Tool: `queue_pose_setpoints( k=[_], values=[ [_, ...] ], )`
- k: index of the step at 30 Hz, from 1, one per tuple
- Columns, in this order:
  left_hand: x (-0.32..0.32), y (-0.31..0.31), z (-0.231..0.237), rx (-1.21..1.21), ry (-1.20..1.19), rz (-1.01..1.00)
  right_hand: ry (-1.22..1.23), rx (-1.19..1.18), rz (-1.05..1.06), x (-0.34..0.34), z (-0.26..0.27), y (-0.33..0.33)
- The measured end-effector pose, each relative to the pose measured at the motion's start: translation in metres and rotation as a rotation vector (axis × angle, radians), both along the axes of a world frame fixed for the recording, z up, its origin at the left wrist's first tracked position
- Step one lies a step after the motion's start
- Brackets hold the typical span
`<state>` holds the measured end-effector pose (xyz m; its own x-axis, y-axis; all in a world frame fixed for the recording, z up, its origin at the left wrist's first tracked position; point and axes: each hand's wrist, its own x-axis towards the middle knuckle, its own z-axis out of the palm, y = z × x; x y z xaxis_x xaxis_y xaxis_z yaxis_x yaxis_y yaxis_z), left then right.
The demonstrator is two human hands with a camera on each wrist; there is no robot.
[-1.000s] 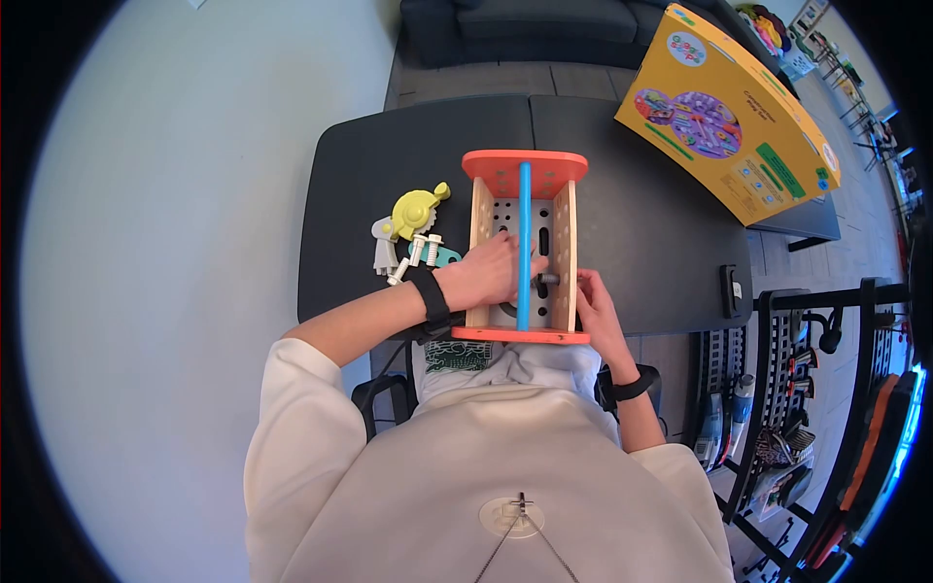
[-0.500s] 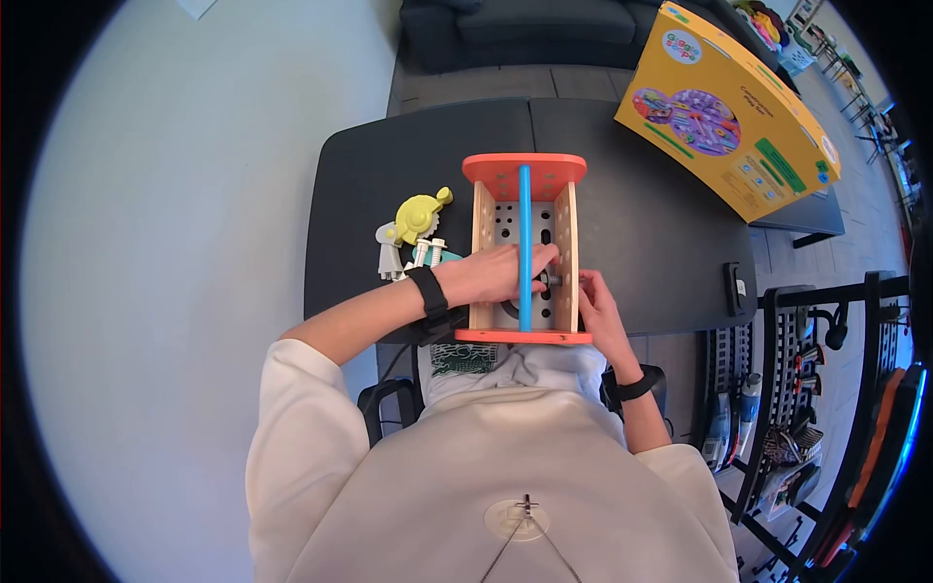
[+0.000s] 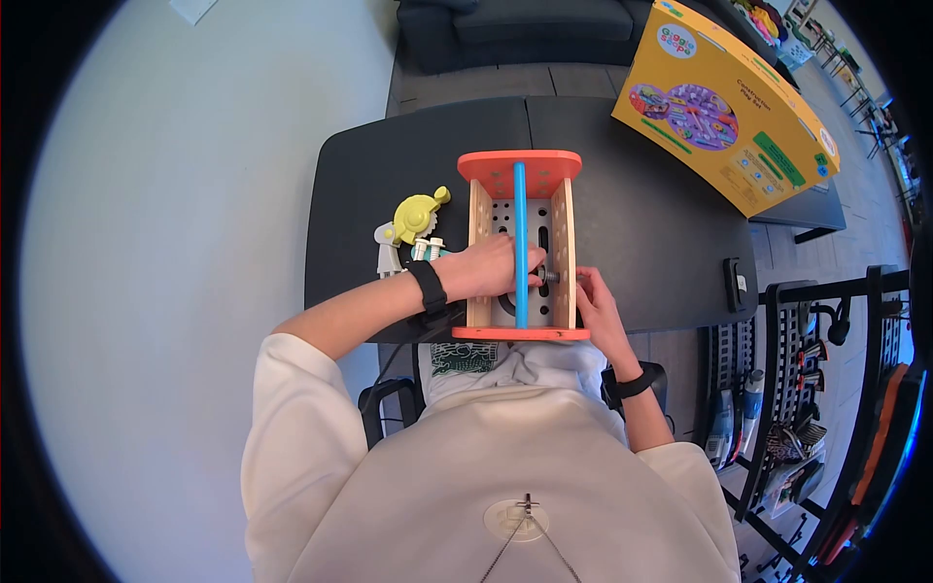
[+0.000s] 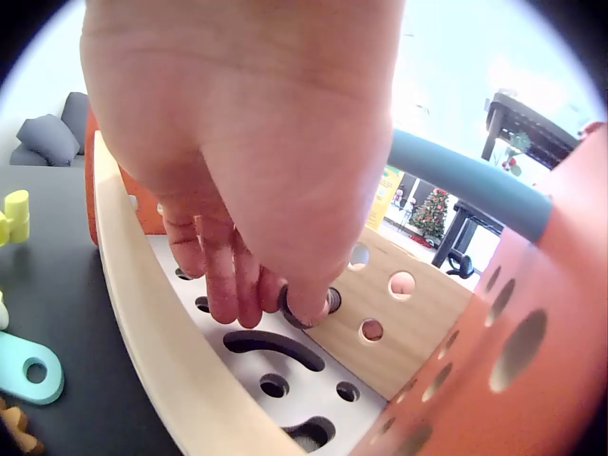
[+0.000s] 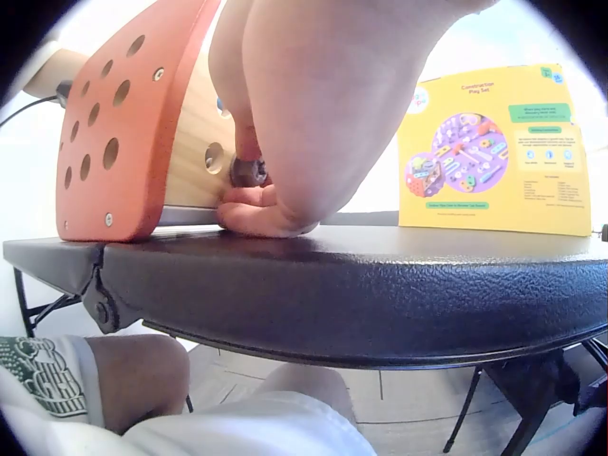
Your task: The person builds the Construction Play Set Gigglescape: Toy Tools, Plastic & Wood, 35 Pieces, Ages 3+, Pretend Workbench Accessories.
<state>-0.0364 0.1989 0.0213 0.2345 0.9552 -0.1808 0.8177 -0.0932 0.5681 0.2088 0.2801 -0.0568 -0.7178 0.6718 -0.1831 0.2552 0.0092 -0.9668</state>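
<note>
A toy toolbox with red ends, wooden sides and a blue bar stands on the table. Under the bar, my left hand reaches inside; its thumb and fingers pinch a dark grey nut by the right side panel. A grey threaded bolt pokes inward through that panel. Outside the same panel, my right hand grips the bolt's dark grey head close to the wood. The left fingers partly hide the nut.
Left of the toolbox lie a yellow toy saw, a grey piece, white bolts and a teal strip. A yellow box stands at the back right. Near the table's right edge is a small black object.
My left fingers have shifted inside the toolbox and closed in around the bolt's inner end. The right hand stays at the outer side of the panel. The toolbox has barely moved.
</note>
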Motion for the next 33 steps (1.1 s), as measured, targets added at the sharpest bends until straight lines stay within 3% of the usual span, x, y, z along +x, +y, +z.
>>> queue_pose_setpoints(
  k=[8, 14, 22, 33],
  values=[
    [0.001, 0.003, -0.009, 0.125, 0.035, -0.041, -0.022, 0.000, -0.015, 0.000, -0.010, 0.000],
    [-0.001, 0.009, -0.003, -0.088, 0.179, -0.099, 0.051, -0.040, -0.032, -0.001, -0.008, -0.002],
    [-0.001, 0.013, 0.006, -0.241, 0.030, -0.004, -0.012, -0.055, -0.049, -0.002, 0.000, -0.002],
    [-0.004, 0.012, 0.009, -0.225, 0.057, -0.021, -0.004, -0.168, -0.050, -0.003, 0.005, 0.001]
  ],
)
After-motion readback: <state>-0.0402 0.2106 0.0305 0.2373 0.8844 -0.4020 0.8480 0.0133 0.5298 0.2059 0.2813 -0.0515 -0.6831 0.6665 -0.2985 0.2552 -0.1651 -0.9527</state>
